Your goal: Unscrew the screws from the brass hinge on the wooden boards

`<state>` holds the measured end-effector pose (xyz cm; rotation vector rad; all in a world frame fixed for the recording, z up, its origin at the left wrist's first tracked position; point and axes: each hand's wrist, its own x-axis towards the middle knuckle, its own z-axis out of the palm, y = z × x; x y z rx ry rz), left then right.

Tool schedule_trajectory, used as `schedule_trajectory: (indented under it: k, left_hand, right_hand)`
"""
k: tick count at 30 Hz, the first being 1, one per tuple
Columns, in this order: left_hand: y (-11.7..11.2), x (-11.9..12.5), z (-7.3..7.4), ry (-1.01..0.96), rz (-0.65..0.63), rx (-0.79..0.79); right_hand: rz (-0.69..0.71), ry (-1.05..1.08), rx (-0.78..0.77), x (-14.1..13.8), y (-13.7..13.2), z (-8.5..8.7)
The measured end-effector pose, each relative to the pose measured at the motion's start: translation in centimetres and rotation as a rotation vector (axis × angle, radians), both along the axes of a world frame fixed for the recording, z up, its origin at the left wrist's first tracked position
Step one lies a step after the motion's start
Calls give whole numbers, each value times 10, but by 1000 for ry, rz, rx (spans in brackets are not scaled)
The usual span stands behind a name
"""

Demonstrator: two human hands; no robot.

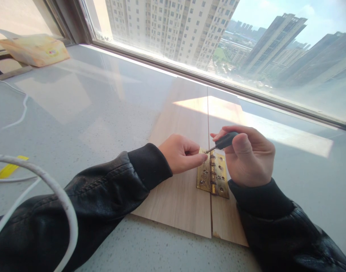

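No wording or number can be read. The brass-coloured, rectangular metal hinge point(213, 176) bears fine engraved marks point(205, 176) among the screw holes of its left leaf, possibly lettering, though too small to make out. On the soft, pale orange-and-white packet point(38, 48) by the window frame point(78, 28), a small multicoloured emblem point(52, 51) shows on the front, too blurred to identify.
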<state>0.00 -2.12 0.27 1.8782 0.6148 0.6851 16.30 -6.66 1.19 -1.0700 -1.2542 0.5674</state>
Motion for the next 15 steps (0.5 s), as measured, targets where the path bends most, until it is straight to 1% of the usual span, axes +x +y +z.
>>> schedule_trajectory:
  k: [4, 7, 11, 15]
  left_hand:
    - [0, 0, 0, -4, 1, -8]
    - [1, 1, 0, -10, -15, -5]
    - [4, 1, -2, -15, -22, 6]
    - [4, 1, -3, -7, -23, 7]
  right_hand:
    - [153, 94, -8, 3, 2, 1]
    - [264, 178, -34, -2, 4, 1]
    - [300, 277, -36, -13, 7, 1]
    - [319, 302, -66, -16, 5, 4]
